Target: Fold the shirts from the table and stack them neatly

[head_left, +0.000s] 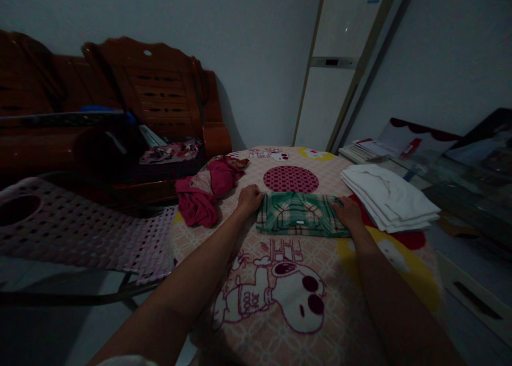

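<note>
A green plaid shirt (296, 216), folded into a flat rectangle with its collar on top, lies across the middle of the table. At its upper left corner my left hand (250, 198) has its fingers curled on the edge. My right hand (347, 212) grips the opposite end, fingers bent over the cloth near the upper right corner. A crumpled magenta garment (220, 182) lies to the left of my left hand. Beyond my right hand rests a stack of folded white clothes (388, 198).
A patterned tablecloth (260, 323) with cartoon prints covers the round table. On the left stand a woven chair (88, 232) and a wooden sofa (156, 88) with cloth on it. A glass shelf (448, 179) is at the right, a tall white air conditioner (332, 99) at the back.
</note>
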### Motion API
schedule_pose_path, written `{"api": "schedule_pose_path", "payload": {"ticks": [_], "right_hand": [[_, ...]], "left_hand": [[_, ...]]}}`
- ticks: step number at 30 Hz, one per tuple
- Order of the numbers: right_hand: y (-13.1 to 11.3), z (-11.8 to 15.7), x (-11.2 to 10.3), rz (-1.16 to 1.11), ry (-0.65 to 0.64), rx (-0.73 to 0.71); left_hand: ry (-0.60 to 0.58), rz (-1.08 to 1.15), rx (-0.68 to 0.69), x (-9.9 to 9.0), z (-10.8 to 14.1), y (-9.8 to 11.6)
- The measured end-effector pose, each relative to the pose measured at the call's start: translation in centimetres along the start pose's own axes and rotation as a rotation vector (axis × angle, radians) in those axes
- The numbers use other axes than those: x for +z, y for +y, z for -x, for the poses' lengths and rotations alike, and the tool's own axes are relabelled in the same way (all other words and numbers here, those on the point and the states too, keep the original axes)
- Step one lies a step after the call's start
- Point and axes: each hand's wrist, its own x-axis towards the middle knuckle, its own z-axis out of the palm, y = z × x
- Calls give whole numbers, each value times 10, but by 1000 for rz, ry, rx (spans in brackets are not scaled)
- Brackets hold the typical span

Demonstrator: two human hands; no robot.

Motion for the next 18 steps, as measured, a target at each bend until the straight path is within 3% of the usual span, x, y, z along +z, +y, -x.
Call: {"api": "schedule_pose_path", "payload": {"ticks": [18], "right_hand": [[2,0,3,29,13,-16]], "left_hand": [[14,-108,66,8,0,2]]}}
